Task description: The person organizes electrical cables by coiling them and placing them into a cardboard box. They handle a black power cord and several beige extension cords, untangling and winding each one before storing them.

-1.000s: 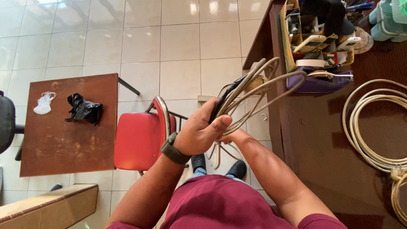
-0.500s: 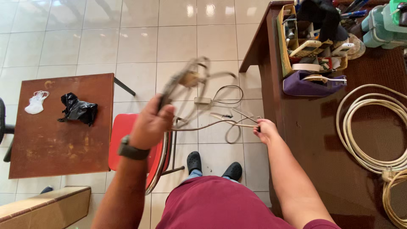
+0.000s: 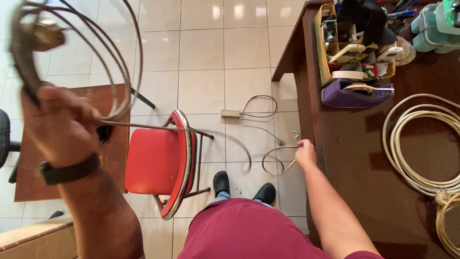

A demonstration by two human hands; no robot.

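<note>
My left hand (image 3: 60, 124) is raised high at the left, close to the camera, gripping a coiled bundle of beige cable (image 3: 91, 52) with a round yellowish part at its top. One strand of the cable (image 3: 230, 139) stretches right across the red chair to my right hand (image 3: 305, 152). That hand is closed on the cable's free end, which forms a small loop (image 3: 275, 163) just left of the dark wooden desk (image 3: 364, 158).
A red chair (image 3: 155, 160) with a chrome frame stands in front of me. A small brown table (image 3: 115, 144) is at the left. A power adapter (image 3: 230, 113) with a thin cord lies on the tiles. White cable coils (image 3: 412, 144) and a cluttered organiser (image 3: 357, 48) sit on the desk.
My left hand swung up and left with the coil, away from the right hand. The cable paid out between them. The right hand stayed near the desk edge.
</note>
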